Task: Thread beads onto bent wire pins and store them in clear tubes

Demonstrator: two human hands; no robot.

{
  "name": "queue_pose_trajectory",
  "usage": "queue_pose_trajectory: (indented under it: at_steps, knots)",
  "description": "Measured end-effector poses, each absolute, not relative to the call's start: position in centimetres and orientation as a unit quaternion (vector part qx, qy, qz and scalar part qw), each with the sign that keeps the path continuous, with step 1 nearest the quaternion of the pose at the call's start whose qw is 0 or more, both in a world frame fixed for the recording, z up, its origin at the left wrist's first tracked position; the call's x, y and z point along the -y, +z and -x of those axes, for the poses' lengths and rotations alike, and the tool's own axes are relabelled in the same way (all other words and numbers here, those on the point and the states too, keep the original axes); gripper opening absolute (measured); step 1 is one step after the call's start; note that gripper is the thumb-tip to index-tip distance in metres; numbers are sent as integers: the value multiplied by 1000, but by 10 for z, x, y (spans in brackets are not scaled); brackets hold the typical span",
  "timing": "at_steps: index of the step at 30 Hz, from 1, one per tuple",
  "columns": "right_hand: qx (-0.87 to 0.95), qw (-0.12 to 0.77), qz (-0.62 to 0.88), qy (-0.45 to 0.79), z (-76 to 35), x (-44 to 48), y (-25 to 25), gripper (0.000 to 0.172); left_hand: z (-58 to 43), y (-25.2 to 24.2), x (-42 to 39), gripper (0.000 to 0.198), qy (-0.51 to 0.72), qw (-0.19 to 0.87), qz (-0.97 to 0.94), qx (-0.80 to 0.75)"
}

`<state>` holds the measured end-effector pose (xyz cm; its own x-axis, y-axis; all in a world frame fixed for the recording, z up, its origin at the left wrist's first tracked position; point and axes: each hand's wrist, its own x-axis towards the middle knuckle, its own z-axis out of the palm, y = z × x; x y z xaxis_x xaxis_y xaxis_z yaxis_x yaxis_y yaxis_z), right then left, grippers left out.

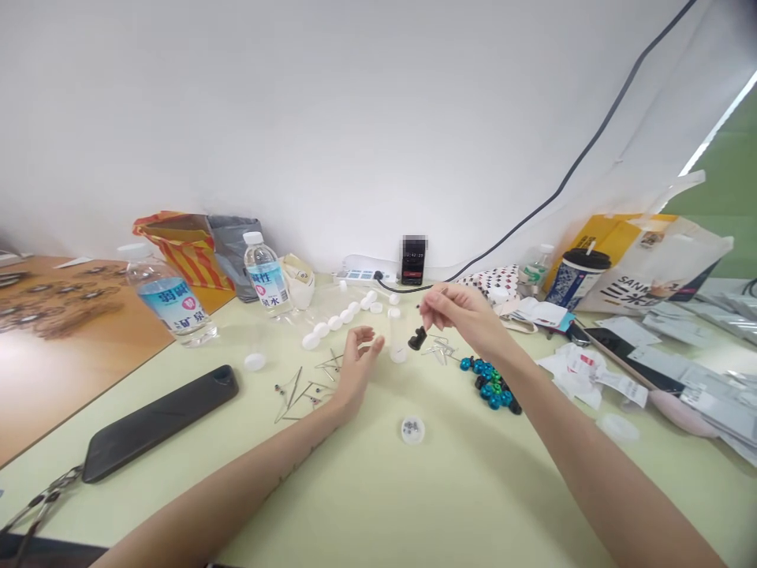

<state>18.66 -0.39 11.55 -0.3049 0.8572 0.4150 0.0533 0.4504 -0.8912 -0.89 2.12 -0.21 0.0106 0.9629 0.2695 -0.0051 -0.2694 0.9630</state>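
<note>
My right hand (448, 308) is raised over the table with thumb and fingertips pinched together; a small dark tip shows at them, too small to name. Just below are small black rounded pieces (417, 339); I cannot tell whether they touch the fingers. My left hand (359, 355) rests near the table, its fingers loosely curved and the thumb apart, with nothing visible between them. Between the hands a clear plastic tube (398, 338) stands upright. Thin metal pins (294, 388) lie beside my left hand. Blue, green and black round pieces (494, 385) lie under my right forearm.
A small round dish (412, 430) holds tiny metal parts in front. White caps (334, 323) form a row behind. Two water bottles (264, 276) and a black phone (162, 418) are at left. A lit phone (412, 262) leans against the wall. A cup (576, 278) stands right.
</note>
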Motion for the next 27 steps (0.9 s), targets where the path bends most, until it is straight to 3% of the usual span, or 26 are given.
queue_pose_trajectory:
  at_steps: [5,14,20,27]
  knots:
    - [644,555,341,402,-192,-2,118,32,-10,-4,-29,57,468,397,-693,-377]
    - [623,618,351,328,-192,-7,112,30,-21,-10,-34,50,452,413,-707,-353]
    - [679,556,379,294,-190,-10,104,26,-20,-8,-30,60,437,421,-715,-347]
    - [736,490,453,114,-189,-8,100,19,-20,-6,-30,65,439,449,-705,-329]
